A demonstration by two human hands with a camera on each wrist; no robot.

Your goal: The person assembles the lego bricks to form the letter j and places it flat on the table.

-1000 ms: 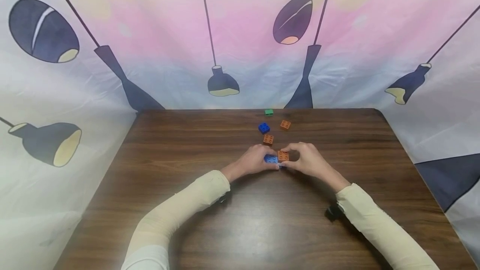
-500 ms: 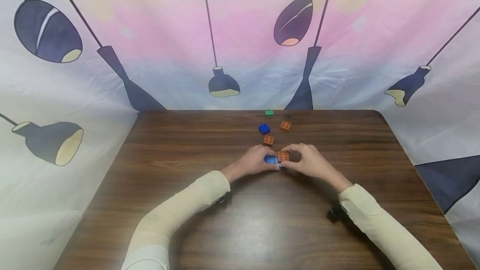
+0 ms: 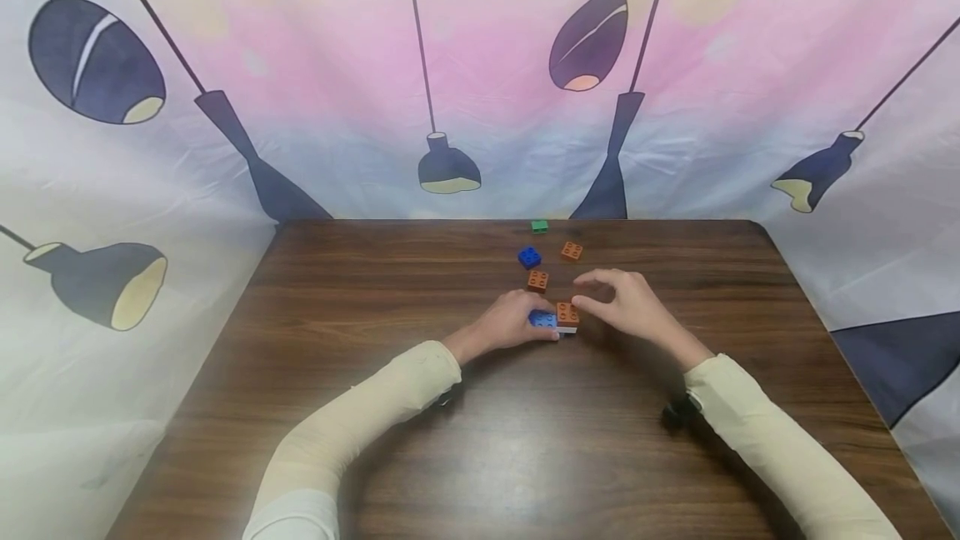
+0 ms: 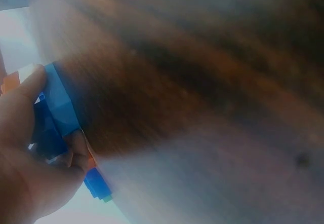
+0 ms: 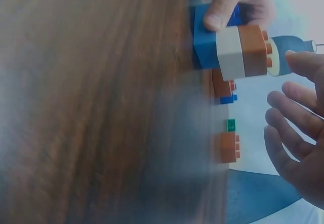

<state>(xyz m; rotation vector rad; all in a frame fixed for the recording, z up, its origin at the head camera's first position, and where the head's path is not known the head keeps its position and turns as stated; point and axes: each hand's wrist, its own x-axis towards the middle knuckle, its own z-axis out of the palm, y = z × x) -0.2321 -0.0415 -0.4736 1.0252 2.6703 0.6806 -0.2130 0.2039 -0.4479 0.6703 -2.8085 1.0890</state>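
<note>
A small stack of toy building blocks stands on the brown table (image 3: pixel 450 457). It has a blue block (image 5: pixel 206 44) at the base, a white block (image 5: pixel 230 52) on that and an orange block (image 3: pixel 567 312) on top. My left hand (image 3: pixel 506 320) grips the blue part (image 3: pixel 543 320) from the left, thumb on the near side and fingers on the far side, partly covering it. Just right of the stack, my right hand (image 3: pixel 628 307) is apart from the blocks, its fingers spread and holding nothing.
Behind the stack lie a loose orange block (image 3: pixel 537 280), a dark blue block (image 3: pixel 529 257), another orange block (image 3: pixel 572 250) and a green block (image 3: pixel 539 227) near the table's back edge. A curtain (image 3: pixel 360 107) printed with lamps hangs behind and beside the table.
My right hand has let go of the orange block and drawn back up and to the right, uncovering the white block below. My left hand has stayed in place.
</note>
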